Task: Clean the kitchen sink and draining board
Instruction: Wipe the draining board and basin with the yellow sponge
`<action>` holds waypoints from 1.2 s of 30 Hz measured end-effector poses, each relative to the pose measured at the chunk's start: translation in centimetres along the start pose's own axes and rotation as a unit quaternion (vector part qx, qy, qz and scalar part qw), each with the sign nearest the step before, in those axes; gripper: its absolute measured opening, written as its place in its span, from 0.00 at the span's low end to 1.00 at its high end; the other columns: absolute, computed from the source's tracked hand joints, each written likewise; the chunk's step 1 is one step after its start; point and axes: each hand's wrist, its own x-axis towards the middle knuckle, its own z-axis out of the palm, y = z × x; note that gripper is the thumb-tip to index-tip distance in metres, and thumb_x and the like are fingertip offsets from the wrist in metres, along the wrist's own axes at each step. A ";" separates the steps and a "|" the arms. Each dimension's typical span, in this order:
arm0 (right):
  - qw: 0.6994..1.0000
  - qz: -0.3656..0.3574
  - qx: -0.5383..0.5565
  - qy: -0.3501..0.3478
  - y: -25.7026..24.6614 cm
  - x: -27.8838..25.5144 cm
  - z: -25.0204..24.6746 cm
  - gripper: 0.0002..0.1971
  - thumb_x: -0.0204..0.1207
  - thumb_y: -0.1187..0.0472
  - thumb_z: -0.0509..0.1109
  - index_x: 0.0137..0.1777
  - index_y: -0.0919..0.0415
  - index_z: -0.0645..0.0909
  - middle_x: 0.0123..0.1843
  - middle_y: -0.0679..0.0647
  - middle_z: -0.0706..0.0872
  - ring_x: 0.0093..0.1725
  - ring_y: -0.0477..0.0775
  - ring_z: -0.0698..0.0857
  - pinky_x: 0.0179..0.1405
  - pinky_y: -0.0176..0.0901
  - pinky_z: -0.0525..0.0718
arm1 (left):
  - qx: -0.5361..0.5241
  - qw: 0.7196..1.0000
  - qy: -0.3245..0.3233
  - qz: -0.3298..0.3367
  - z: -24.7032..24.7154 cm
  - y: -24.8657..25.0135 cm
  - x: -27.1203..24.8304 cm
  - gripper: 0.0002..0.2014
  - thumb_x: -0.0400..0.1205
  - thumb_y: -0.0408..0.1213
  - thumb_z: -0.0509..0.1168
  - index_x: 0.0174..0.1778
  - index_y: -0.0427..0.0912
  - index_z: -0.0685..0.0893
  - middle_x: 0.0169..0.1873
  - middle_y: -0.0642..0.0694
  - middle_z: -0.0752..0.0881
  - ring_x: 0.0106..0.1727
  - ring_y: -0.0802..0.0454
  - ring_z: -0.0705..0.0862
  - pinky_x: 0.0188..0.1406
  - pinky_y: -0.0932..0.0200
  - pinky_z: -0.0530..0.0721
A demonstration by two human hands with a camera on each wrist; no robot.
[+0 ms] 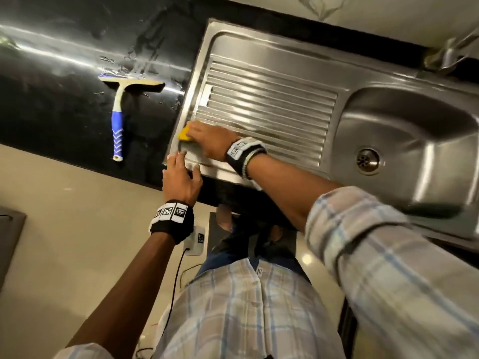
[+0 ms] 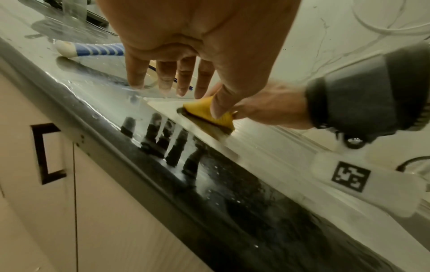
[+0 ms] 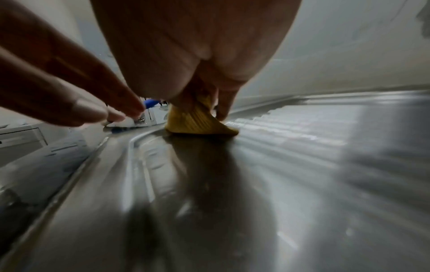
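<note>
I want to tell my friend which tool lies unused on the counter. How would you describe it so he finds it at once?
Start at the steel draining board, then look to the wet black counter beside it, on the side away from the sink bowl. The squeegee lies flat there, touched by neither hand. Its T shape, cream head and blue handle with white chevrons set it apart.

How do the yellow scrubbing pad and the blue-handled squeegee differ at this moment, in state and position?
The yellow scrubbing pad is held in the right hand; the squeegee lies untouched. The pad sits on the steel draining board, at its near left corner; the squeegee lies flat on the wet black counter. The pad is small and mostly covered by fingers; the squeegee shows whole, blade and handle. Both are cleaning tools.
</note>
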 end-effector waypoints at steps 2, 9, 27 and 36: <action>0.998 0.014 -0.043 -0.051 -0.4 1.5 2.5 0.27 0.83 0.60 0.58 0.83 0.60 0.69 0.87 0.64 0.63 0.87 0.67 0.60 0.82 0.56 0.63 | 0.012 1.000 -0.018 0.015 -0.5 -0.7 0.7 0.27 0.83 0.44 0.64 0.78 0.39 0.71 0.80 0.39 0.68 0.81 0.40 0.65 0.76 0.36 0.68; 1.000 -0.007 0.007 0.001 4.2 -6.6 4.3 0.33 0.76 0.61 0.54 0.84 0.65 0.69 0.85 0.71 0.63 0.85 0.73 0.60 0.88 0.54 0.47 | 0.031 0.988 -0.084 0.128 -0.5 0.0 3.1 0.26 0.83 0.45 0.64 0.77 0.41 0.71 0.83 0.41 0.62 0.84 0.41 0.59 0.81 0.35 0.53; 0.975 0.166 0.052 0.141 5.5 -8.4 -0.7 0.25 0.76 0.60 0.58 0.71 0.60 0.83 0.64 0.61 0.86 0.58 0.65 0.87 0.55 0.48 0.84 | 0.147 0.967 -0.127 0.166 0.2 -0.7 5.8 0.26 0.80 0.47 0.66 0.71 0.39 0.74 0.80 0.35 0.67 0.84 0.37 0.57 0.77 0.27 0.59; 0.995 0.076 -0.045 -0.048 2.2 0.9 1.8 0.29 0.85 0.58 0.58 0.87 0.49 0.63 0.90 0.62 0.52 0.89 0.67 0.51 0.87 0.63 0.52 | 0.029 0.985 -0.139 0.103 -0.3 -0.8 5.9 0.40 0.80 0.44 0.68 0.84 0.36 0.56 0.82 0.37 0.63 0.82 0.34 0.61 0.77 0.27 0.58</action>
